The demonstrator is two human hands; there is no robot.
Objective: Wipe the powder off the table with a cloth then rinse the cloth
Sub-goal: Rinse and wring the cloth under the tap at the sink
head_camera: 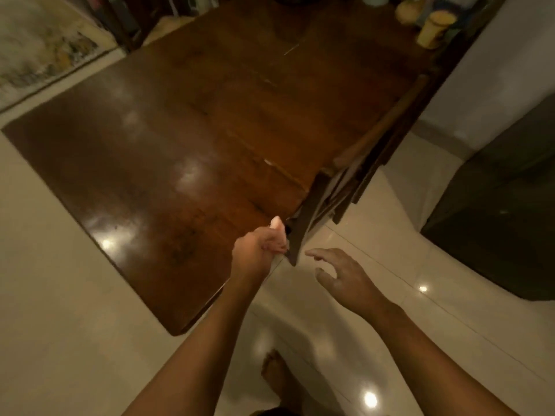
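Observation:
The brown wooden table (186,139) fills the middle of the view. Pale hazy patches (186,173) lie on its glossy top; I cannot tell powder from glare. My left hand (259,249) is at the table's right edge, its fingers curled round the lower end of a dark flat flap (304,217) that hangs there. Something pale (275,222) shows at the thumb tip. No cloth is plainly visible. My right hand (345,276) hovers over the floor just right of the flap, fingers spread, holding nothing.
Wooden slats (378,136) run under the table's right edge. Yellow containers (432,28) stand at the far right corner. A dark cabinet (504,211) stands on the right. Glossy pale floor tiles (345,340) surround the table, and a bare foot (274,373) shows below.

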